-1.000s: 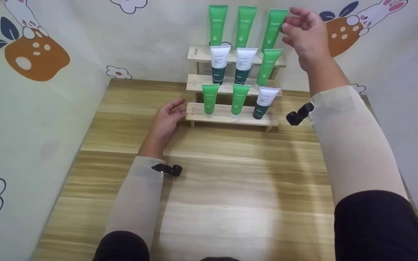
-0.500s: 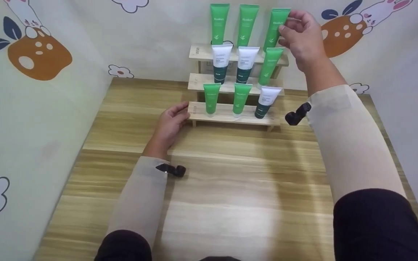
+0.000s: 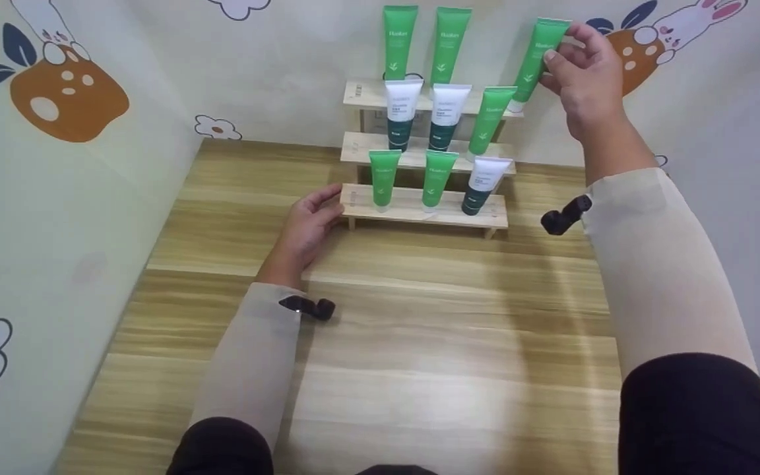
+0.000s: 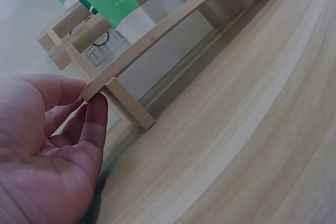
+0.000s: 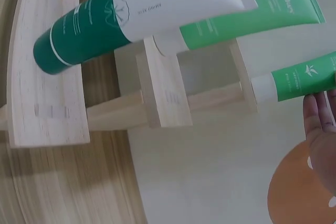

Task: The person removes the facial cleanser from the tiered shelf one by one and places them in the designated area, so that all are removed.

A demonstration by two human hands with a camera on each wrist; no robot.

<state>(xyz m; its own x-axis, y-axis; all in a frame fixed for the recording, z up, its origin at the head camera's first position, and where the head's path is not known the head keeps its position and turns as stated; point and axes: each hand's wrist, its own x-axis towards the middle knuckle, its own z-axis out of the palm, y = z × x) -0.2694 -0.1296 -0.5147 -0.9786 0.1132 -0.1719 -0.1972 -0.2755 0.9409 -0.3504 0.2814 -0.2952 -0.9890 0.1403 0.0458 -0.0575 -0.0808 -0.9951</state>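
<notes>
In the head view my right hand pinches a green squeeze tube between thumb and fingers. The tube leans, white cap down, at the right end of the top shelf of a three-tier wooden rack. Whether its cap touches the shelf is unclear in the right wrist view. At the lower left, my left hand grips the end of the bottom shelf, thumb and finger pinching its corner. Two more green tubes stand on the top tier.
White-and-dark-green tubes and a green tube fill the middle tier. Below stand two green tubes and a white-and-dark-green one. The rack stands on a wood-grain table against a patterned wall.
My right hand has taken hold of the top-right green tube and moved it to the right, away from its neighbours. My left hand has come in slightly and taken hold of the bottom shelf's end.
</notes>
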